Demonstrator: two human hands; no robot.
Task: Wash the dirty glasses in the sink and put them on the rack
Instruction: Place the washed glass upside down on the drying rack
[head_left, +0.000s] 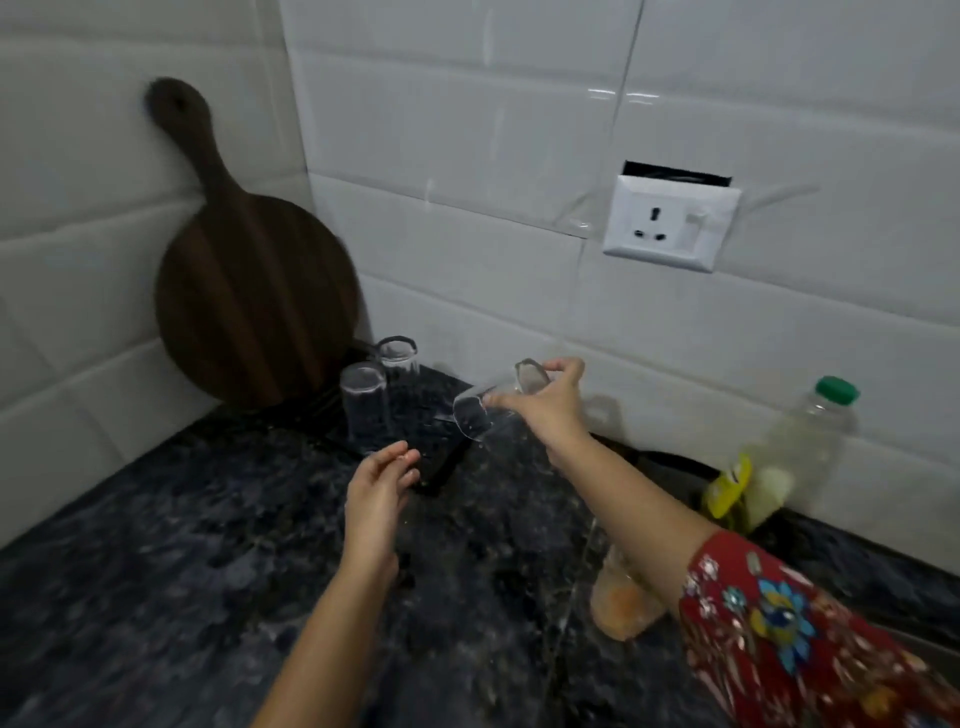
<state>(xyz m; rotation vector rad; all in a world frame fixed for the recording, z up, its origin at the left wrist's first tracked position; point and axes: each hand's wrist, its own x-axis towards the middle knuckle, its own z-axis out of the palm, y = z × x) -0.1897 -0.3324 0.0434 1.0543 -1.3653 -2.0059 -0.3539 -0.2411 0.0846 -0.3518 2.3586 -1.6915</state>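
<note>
My right hand (545, 402) grips a clear glass (480, 408), tilted with its mouth down and to the left, just above the black rack (441, 462) in the counter's far corner. Two clear glasses stand upside down on the rack: one nearer (363, 408) and one behind it (399, 356). My left hand (379, 493) hovers over the counter by the rack's front edge, fingers apart and holding nothing. A glass with orange residue (621, 603) stands near the sink edge, partly behind my right forearm.
A dark round wooden cutting board (249, 291) leans against the tiled wall in the corner behind the rack. A plastic bottle with a green cap (800, 441) and a yellow bottle (727, 488) stand at right. A wall socket (670, 223) sits above. Dark speckled countertop (182, 545) spreads in front.
</note>
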